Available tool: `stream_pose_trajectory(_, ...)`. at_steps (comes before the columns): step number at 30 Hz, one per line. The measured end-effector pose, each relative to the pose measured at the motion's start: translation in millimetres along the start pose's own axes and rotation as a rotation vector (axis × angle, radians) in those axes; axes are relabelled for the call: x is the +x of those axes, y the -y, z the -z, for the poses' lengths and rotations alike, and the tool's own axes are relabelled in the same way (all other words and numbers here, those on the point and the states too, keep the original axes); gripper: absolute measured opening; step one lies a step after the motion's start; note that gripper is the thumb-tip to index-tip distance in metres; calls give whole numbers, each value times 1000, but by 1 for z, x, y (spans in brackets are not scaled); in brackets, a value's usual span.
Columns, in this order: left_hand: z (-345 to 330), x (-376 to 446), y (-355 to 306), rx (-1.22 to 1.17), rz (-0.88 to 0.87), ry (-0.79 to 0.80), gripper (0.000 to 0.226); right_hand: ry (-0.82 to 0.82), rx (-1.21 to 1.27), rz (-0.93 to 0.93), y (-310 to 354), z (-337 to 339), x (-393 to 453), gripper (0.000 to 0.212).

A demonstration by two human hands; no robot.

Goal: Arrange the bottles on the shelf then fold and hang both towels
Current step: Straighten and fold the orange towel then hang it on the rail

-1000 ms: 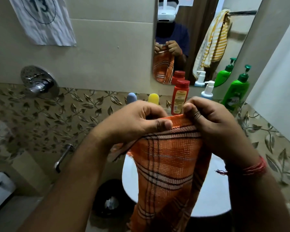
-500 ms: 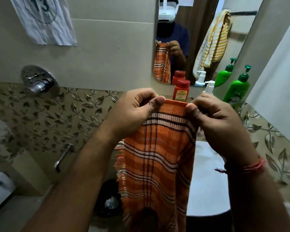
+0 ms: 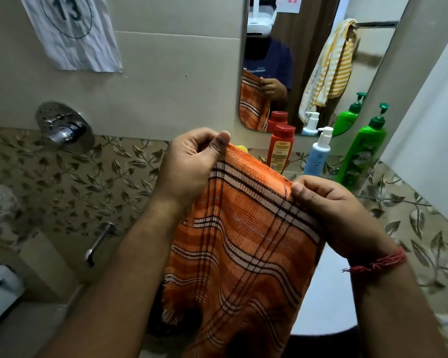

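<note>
An orange checked towel (image 3: 241, 244) hangs folded in front of me, held by its top edge. My left hand (image 3: 192, 166) pinches the upper left corner, and my right hand (image 3: 329, 202) pinches the upper right corner lower down, so the edge slants. On the shelf under the mirror stand a red bottle (image 3: 280, 148), a white-and-blue pump bottle (image 3: 318, 153) and a green pump bottle (image 3: 362, 151). A yellow cap (image 3: 242, 148) peeks out behind the towel. The mirror shows a yellow striped towel (image 3: 331, 65) hanging on a rail.
A white basin (image 3: 329, 288) sits below the towel, mostly hidden by it. A chrome tap control (image 3: 62, 127) and a metal handle (image 3: 98, 241) are on the left wall. A paper marked 13 (image 3: 70, 29) hangs at upper left. A mirror (image 3: 308, 47) fills the upper right.
My hands have spread apart along the towel's top edge. The left hand stayed high while the right hand dropped, tilting the edge and uncovering the bottles.
</note>
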State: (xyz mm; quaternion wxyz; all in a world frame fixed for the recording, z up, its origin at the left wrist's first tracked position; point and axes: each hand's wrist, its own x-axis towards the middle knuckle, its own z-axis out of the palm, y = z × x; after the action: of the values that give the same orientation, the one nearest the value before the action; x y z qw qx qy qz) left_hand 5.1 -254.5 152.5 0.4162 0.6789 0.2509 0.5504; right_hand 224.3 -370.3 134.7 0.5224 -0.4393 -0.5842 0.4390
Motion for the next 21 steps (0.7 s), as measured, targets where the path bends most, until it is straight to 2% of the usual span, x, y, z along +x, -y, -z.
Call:
stream_pose_trajectory(5,26,6,16,-40,100,-155,29,-155,-27,-20,3,24,-14,22)
stream_pose_trajectory(7,34,4,20,-10,96,-166,26,-221,-94,-1,10,31,-17,19)
stream_pose_trajectory(8,35,2,19,4,90,-125,22,-244,-138,21,13,31,-18,19)
stream_pose_trajectory(10,31,-3,13,74,103,53,16,-245,-224,75,20,24,-14,23)
stream_pose_trajectory(12,17,-8,3,172,115,277,24,-194,-322,135,26,8,-7,28)
stream_pose_trajectory(15,-14,-17,-9,170,78,541,36,-131,-491,223,31,-19,5,28)
stream_pose_trajectory(17,-27,-23,-13,133,88,597,30,-117,-520,251,33,-28,9,27)
stream_pose_trajectory(19,-29,-25,-16,125,74,566,10,-136,-521,266,31,-28,10,33)
stream_pose_trajectory(21,-27,-25,-17,102,45,538,13,-148,-542,271,28,-25,8,38)
